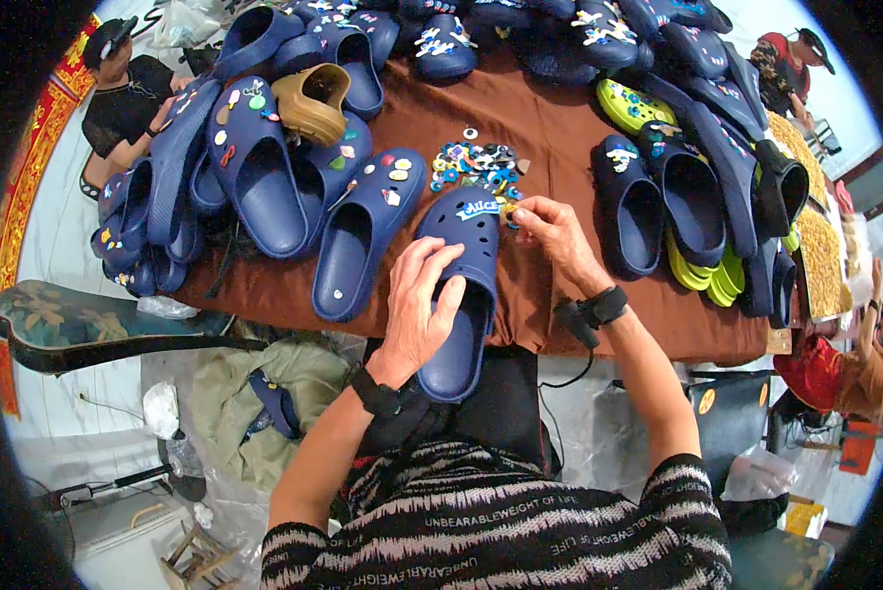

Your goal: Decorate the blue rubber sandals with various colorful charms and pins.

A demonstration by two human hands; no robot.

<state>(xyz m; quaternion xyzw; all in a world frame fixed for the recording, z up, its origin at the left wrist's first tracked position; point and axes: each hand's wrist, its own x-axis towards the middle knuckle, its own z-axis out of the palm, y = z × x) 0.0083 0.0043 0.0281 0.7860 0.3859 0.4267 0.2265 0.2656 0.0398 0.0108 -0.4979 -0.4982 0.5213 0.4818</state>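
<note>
A navy clog [476, 258] with holes in its upper lies at the table's near edge, toe pointing away from me. A blue-and-white lettered charm [477, 209] sits on its toe. My left hand [417, 310] grips the clog across its opening, thumb and fingers over the left side. With thumb and forefinger pinched, my right hand [559, 236] holds a small yellowish shoe charm [507, 210] against the right side of the toe; the fingertips partly hide it. Just beyond the toe is a pile of colourful charms [476, 162].
Navy clogs [373, 236] with charms crowd the left; more navy clogs [630, 211] and a lime green clog [634, 106] are at right. A brown clog [312, 103] rests on the left heap. Brown cloth [559, 147] covers the table. Other people are at both sides.
</note>
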